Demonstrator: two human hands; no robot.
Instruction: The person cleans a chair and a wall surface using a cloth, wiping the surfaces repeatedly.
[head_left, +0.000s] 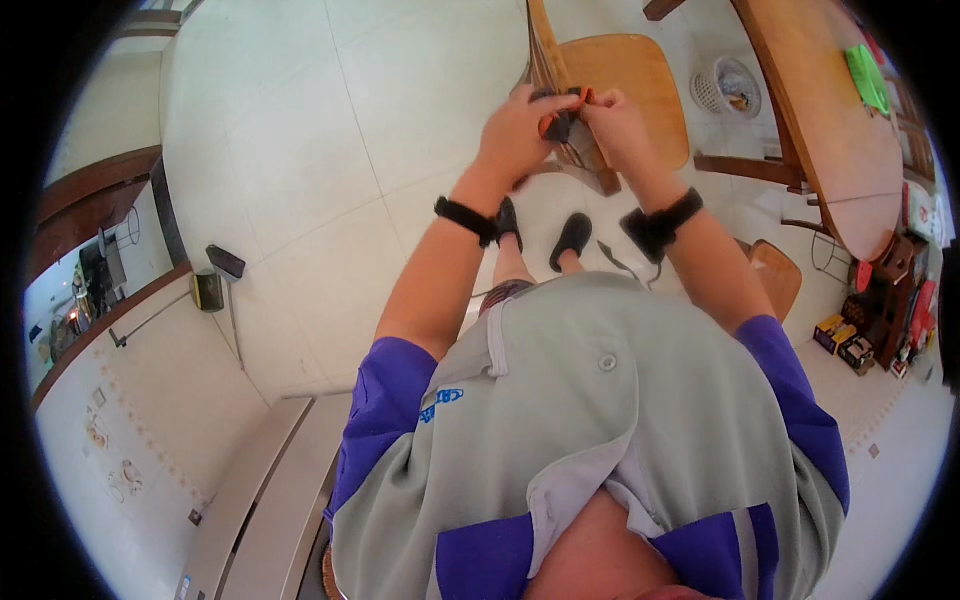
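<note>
My left hand (517, 131) is closed around a small black-and-orange object (556, 126), whose exact kind I cannot tell. At its right end, the thumb and fingers of my right hand (616, 124) pinch an orange part. Both hands are held in front of the slatted back (553, 45) of a wooden chair, and they hide part of it. Beyond the right hand spreads the chair's light-brown seat (637, 82). Each wrist wears a black band.
On the right stands a wooden table (832, 112) with a green plastic basket (868, 79) on it. A white wastebasket (726, 88) holds litter. Another chair seat (776, 277) is near the right elbow. At left, a broom (225, 262) and dustpan (208, 291) are by the wall.
</note>
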